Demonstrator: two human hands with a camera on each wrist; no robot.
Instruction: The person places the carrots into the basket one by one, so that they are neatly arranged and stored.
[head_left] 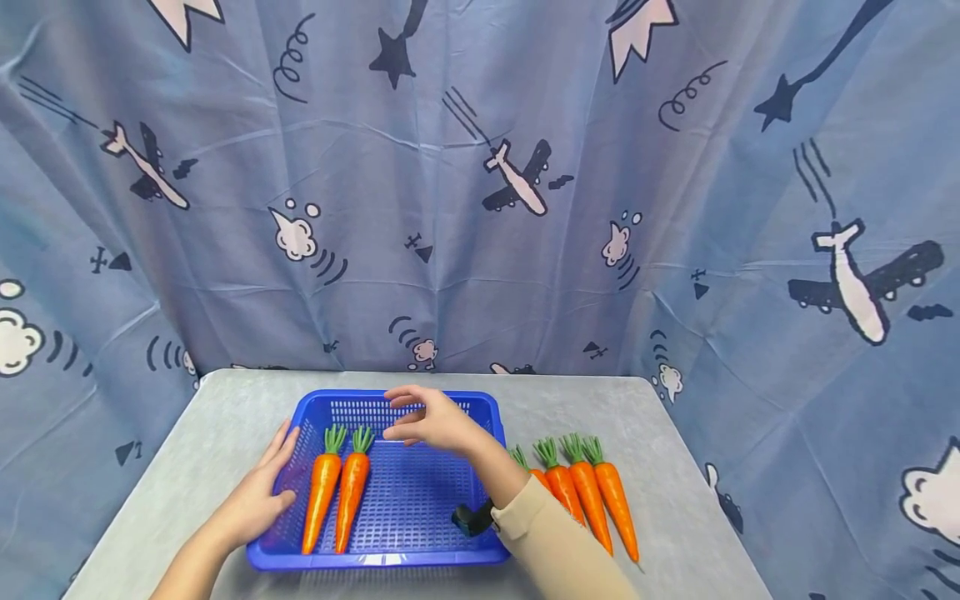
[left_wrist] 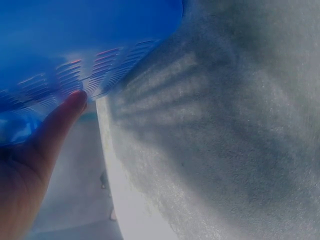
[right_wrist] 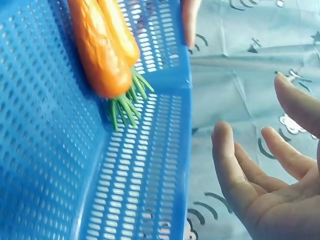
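Note:
Two orange carrots with green tops lie side by side in the left half of a blue plastic basket (head_left: 420, 560): the left carrot (head_left: 322, 492) and the right carrot (head_left: 352, 492). My left hand (head_left: 258, 500) rests against the basket's left side, its fingers extended. In the left wrist view its thumb (left_wrist: 62, 117) touches the slotted wall. Above the far part of the basket hovers my right hand (head_left: 431, 421), fingers spread and loosely bent, nothing between them. In the right wrist view, that hand (right_wrist: 275, 185) appears beyond the basket rim, apart from the carrots (right_wrist: 102, 55).
Several more carrots (head_left: 588, 492) lie in a row on the grey table (head_left: 697, 533), right of the basket; the right forearm partly covers them. A dark curved strap piece (head_left: 472, 521) shows by the right wrist. A blue patterned curtain (head_left: 450, 275) hangs behind the table.

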